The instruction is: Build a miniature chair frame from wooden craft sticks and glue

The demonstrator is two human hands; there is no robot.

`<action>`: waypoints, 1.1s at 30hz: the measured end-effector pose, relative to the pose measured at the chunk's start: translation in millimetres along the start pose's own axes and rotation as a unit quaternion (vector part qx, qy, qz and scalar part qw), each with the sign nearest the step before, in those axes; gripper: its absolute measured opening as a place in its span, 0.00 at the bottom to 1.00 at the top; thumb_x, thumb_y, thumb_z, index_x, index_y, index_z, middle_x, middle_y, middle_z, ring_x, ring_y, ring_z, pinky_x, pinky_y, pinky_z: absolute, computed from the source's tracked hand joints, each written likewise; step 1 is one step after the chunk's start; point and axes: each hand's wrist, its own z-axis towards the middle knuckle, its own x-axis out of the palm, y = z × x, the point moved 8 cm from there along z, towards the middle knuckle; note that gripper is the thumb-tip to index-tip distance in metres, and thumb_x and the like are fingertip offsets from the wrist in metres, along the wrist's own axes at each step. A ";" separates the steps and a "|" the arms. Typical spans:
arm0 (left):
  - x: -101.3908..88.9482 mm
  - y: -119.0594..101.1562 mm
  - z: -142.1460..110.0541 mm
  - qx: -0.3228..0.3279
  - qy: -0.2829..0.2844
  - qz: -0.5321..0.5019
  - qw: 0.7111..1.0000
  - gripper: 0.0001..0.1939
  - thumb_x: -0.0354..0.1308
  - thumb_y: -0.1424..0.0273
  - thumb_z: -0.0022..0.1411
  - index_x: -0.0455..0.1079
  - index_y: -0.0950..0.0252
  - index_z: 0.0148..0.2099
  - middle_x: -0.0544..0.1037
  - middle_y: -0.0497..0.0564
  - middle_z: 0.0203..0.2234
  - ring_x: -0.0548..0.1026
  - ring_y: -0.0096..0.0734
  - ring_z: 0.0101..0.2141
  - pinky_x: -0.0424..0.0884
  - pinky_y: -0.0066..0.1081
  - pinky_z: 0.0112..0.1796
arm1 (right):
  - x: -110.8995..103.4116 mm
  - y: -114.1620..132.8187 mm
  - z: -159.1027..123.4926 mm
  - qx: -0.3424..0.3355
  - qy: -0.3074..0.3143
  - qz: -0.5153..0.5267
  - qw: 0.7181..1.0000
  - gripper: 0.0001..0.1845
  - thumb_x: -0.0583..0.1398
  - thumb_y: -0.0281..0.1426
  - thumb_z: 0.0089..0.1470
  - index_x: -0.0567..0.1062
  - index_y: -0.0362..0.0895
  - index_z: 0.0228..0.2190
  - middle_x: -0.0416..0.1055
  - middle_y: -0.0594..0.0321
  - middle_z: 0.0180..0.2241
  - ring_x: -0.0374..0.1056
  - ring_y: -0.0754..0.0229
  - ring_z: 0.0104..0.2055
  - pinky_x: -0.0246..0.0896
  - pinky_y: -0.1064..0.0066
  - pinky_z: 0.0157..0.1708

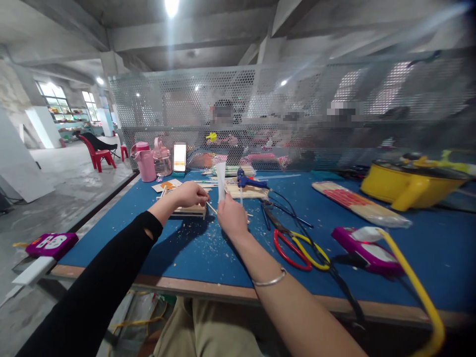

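My left hand point(193, 194) is closed in a pinch on a thin wooden stick point(211, 208), which slants down toward the right hand. Below and beside the left hand, a small frame of wooden sticks point(189, 213) rests on the blue tabletop. My right hand point(233, 215) is closed round a narrow white strip point(221, 179) that stands up above the fist; its material is unclear. Just behind the right hand lies a blue glue gun point(250, 180), near stacked wooden sticks point(256, 192). Pale crumbs are scattered beneath both hands.
A cutting tool with red and yellow handles point(292, 254) lies right of my forearm. Farther right are a purple power strip point(366, 250), bagged sticks point(360, 203) and a yellow pot point(405, 186). A pink flask point(146, 163) and phone point(179, 157) stand before a mesh screen point(167, 94); a person sits behind.
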 end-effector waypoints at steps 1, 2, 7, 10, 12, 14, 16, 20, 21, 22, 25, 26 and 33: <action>-1.3 -0.4 -2.2 -0.002 -0.013 0.000 1.000 0.10 0.55 0.71 0.57 0.78 0.60 0.35 0.81 0.46 0.29 0.76 0.27 0.30 0.65 0.23 0.31 | 0.4 0.9 -0.1 -0.007 -0.002 0.004 1.000 0.17 0.44 0.30 0.59 0.68 0.40 0.44 0.75 0.50 0.34 0.73 0.53 0.37 0.61 0.68 0.34; -2.6 -1.2 -5.1 -0.008 -0.033 0.002 0.999 0.10 0.55 0.71 0.57 0.78 0.60 0.36 0.82 0.48 0.31 0.76 0.29 0.32 0.66 0.24 0.32 | 0.6 1.9 -0.3 -0.015 -0.006 0.009 1.000 0.17 0.44 0.29 0.59 0.68 0.41 0.45 0.75 0.51 0.34 0.73 0.53 0.37 0.60 0.68 0.34; -5.8 -2.3 -28.4 -0.080 -0.206 0.073 0.972 0.07 0.59 0.67 0.56 0.77 0.61 0.36 0.81 0.54 0.32 0.76 0.41 0.37 0.65 0.35 0.38 | -0.1 7.8 -1.1 -0.054 -0.023 0.049 0.997 0.19 0.46 0.32 0.60 0.68 0.43 0.48 0.76 0.54 0.36 0.72 0.55 0.37 0.58 0.71 0.33; 1.6 -2.2 -40.2 -0.076 -0.297 0.070 0.949 0.05 0.60 0.69 0.57 0.75 0.62 0.37 0.80 0.52 0.33 0.75 0.40 0.39 0.62 0.38 0.43 | -1.0 14.9 -2.9 -0.097 -0.028 0.103 0.990 0.20 0.46 0.32 0.60 0.69 0.47 0.49 0.76 0.58 0.39 0.71 0.57 0.40 0.58 0.73 0.35; 6.6 -0.5 -43.9 -0.062 -0.333 0.056 0.939 0.05 0.60 0.69 0.57 0.73 0.63 0.37 0.79 0.52 0.34 0.74 0.39 0.39 0.61 0.37 0.43 | -0.6 18.7 -4.6 -0.125 -0.027 0.135 0.982 0.20 0.47 0.32 0.60 0.69 0.49 0.50 0.76 0.61 0.40 0.71 0.58 0.41 0.58 0.74 0.36; 8.7 1.8 -45.4 -0.055 -0.353 0.051 0.933 0.04 0.60 0.69 0.57 0.72 0.64 0.36 0.79 0.53 0.33 0.73 0.39 0.38 0.61 0.36 0.42 | 1.5 18.9 -5.4 -0.137 -0.022 0.151 0.979 0.20 0.47 0.31 0.59 0.70 0.50 0.49 0.76 0.63 0.41 0.71 0.58 0.41 0.58 0.74 0.37; 8.9 2.4 -45.3 -0.046 -0.360 0.050 0.930 0.04 0.60 0.68 0.57 0.71 0.64 0.34 0.78 0.53 0.32 0.73 0.39 0.38 0.61 0.35 0.41 | 6.6 16.6 -4.7 -0.131 -0.004 0.147 0.980 0.20 0.47 0.28 0.57 0.72 0.50 0.47 0.77 0.63 0.40 0.71 0.58 0.41 0.58 0.74 0.36; 7.0 2.1 -45.4 -0.042 -0.365 0.055 0.928 0.05 0.60 0.68 0.57 0.70 0.63 0.31 0.77 0.52 0.30 0.72 0.39 0.37 0.61 0.35 0.41 | 10.0 14.8 -1.3 -0.132 0.000 0.170 0.977 0.20 0.48 0.28 0.57 0.72 0.50 0.47 0.77 0.64 0.40 0.71 0.59 0.41 0.59 0.74 0.37; 6.7 2.0 -45.5 -0.042 -0.366 0.055 0.928 0.05 0.60 0.67 0.58 0.70 0.63 0.31 0.77 0.52 0.30 0.72 0.38 0.37 0.61 0.35 0.41 | 9.0 15.0 -0.4 -0.136 -0.008 0.184 0.973 0.20 0.48 0.30 0.58 0.71 0.50 0.48 0.76 0.64 0.41 0.71 0.59 0.41 0.59 0.75 0.37; 6.6 1.8 -45.5 -0.040 -0.367 0.055 0.928 0.05 0.59 0.67 0.58 0.70 0.63 0.31 0.77 0.52 0.30 0.72 0.38 0.37 0.61 0.35 0.40 | 8.9 14.7 0.6 -0.137 -0.011 0.191 0.972 0.19 0.48 0.30 0.58 0.71 0.49 0.48 0.76 0.64 0.41 0.71 0.59 0.41 0.59 0.75 0.37; 7.1 1.7 -45.0 -0.034 -0.368 0.053 0.928 0.05 0.60 0.68 0.58 0.70 0.63 0.32 0.78 0.51 0.30 0.72 0.38 0.37 0.60 0.35 0.40 | 12.2 13.3 2.8 -0.136 0.000 0.186 0.973 0.19 0.49 0.30 0.57 0.73 0.48 0.46 0.77 0.63 0.38 0.71 0.58 0.40 0.59 0.74 0.36; 7.3 1.8 -44.8 -0.032 -0.368 0.053 0.928 0.05 0.60 0.68 0.58 0.70 0.63 0.33 0.78 0.51 0.30 0.72 0.38 0.37 0.60 0.35 0.40 | 12.1 13.4 2.9 -0.140 -0.001 0.189 0.972 0.19 0.49 0.29 0.57 0.73 0.48 0.46 0.77 0.63 0.38 0.71 0.58 0.40 0.59 0.74 0.36; 8.2 1.7 -44.6 -0.032 -0.362 0.054 0.930 0.06 0.60 0.67 0.57 0.70 0.64 0.33 0.78 0.52 0.30 0.72 0.39 0.37 0.60 0.36 0.41 | 11.9 12.6 4.9 -0.154 -0.012 0.210 0.965 0.18 0.49 0.29 0.57 0.74 0.46 0.44 0.77 0.61 0.38 0.71 0.58 0.39 0.60 0.73 0.37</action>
